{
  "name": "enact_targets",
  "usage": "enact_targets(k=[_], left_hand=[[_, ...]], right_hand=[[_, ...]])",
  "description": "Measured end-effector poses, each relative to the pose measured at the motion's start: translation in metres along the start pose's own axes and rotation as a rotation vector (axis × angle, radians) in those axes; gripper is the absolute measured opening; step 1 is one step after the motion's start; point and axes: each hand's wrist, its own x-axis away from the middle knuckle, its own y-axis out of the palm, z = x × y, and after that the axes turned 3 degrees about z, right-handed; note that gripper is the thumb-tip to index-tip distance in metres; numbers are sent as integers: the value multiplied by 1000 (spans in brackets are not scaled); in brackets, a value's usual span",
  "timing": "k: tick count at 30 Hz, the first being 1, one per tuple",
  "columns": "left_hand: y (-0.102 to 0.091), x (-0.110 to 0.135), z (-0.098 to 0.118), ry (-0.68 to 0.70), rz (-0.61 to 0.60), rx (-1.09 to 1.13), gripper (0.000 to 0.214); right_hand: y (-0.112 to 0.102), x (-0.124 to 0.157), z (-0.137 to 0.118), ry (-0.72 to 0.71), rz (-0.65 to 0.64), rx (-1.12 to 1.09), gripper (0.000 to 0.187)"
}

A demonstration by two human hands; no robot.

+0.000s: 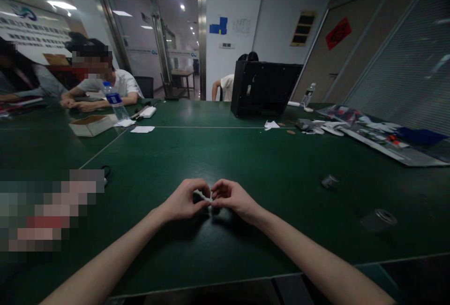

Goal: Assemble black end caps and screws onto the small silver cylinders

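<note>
Just above the green table (168,253), my left hand (186,198) and my right hand (235,199) meet fingertip to fingertip. Both have curled fingers with the thumbs drawn in as if pinching. Between the fingertips shows a small, thin whitish piece (203,195), too small and blurred to name. It runs from inside the curl of my left hand to the thumb tips. Dark shadows lie on the tabletop beneath both hands.
To the right are a small metal cylinder (329,181) and a larger one (378,220). Farther back stand a black case (265,89), a shallow box (92,125) and a water bottle (115,102). A littered board (393,148) lies far right. Several people sit around the table.
</note>
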Motion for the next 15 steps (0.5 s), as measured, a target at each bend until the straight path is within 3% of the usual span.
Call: enact_targets(k=[15], left_hand=[[-1, 0, 2, 13, 32, 31, 6]], right_hand=[[-1, -2, 2, 13, 41, -28, 41]])
